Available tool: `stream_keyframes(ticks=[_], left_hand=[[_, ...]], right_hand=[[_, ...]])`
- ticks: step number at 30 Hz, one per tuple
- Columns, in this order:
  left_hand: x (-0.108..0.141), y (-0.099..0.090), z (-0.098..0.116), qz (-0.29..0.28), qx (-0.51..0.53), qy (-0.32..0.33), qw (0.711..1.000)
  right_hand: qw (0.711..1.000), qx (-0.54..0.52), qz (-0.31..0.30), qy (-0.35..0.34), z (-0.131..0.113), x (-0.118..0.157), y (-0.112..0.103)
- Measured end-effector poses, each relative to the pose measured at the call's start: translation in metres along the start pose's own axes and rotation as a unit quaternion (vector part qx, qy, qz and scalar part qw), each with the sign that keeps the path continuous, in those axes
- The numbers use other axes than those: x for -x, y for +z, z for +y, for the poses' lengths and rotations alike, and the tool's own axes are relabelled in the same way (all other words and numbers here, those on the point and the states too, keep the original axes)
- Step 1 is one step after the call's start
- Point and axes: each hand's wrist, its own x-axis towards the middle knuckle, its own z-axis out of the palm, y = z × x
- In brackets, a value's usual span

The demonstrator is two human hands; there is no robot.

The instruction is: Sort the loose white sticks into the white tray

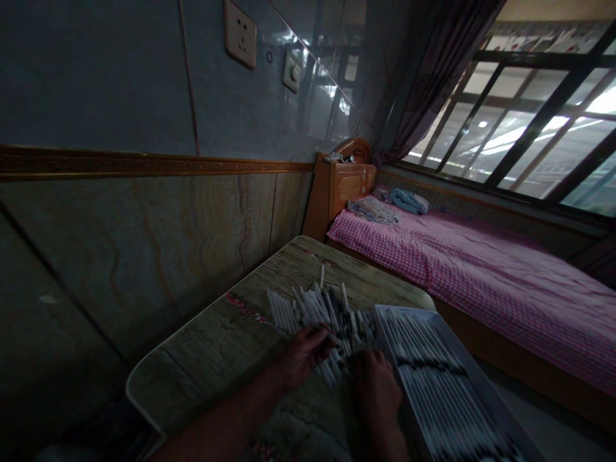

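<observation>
A loose pile of slim white pens point(312, 307), some with dark parts, lies on the table in front of me. My left hand point(308, 350) is at the near side of the pile, thumb and fingers closed on one white pen point(333, 336) that points to the right. My right hand point(376, 380) rests at the pile's right edge, beside the tray, with its fingers curled down. Whatever those fingers hold is hidden. To the right, a pale shallow tray point(491, 391) contains rows of similar white pens with dark ends, laid side by side.
The table point(202, 359) has a wood-like top with rounded corners and red flower prints. A tiled wall point(206, 224) runs along its left side. Beyond it stands a bed point(481, 276) with a pink checked sheet and a wooden headboard point(349, 183).
</observation>
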Motion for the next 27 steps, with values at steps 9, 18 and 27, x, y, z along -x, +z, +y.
stream_keyframes(ticks=[9,18,27], left_hand=[[-0.004,-0.005,-0.005,0.0,-0.019,0.019,1.0],[0.002,-0.001,-0.004,-0.006,-0.06,0.042,0.997],[0.003,0.0,-0.005,-0.001,-0.076,0.046,0.996]], right_hand=[[0.956,-0.27,0.112,-0.008,0.008,0.006,0.016],[0.841,-0.53,0.088,0.068,-0.011,0.012,0.015],[0.828,-0.55,0.08,0.071,-0.018,0.017,0.009]])
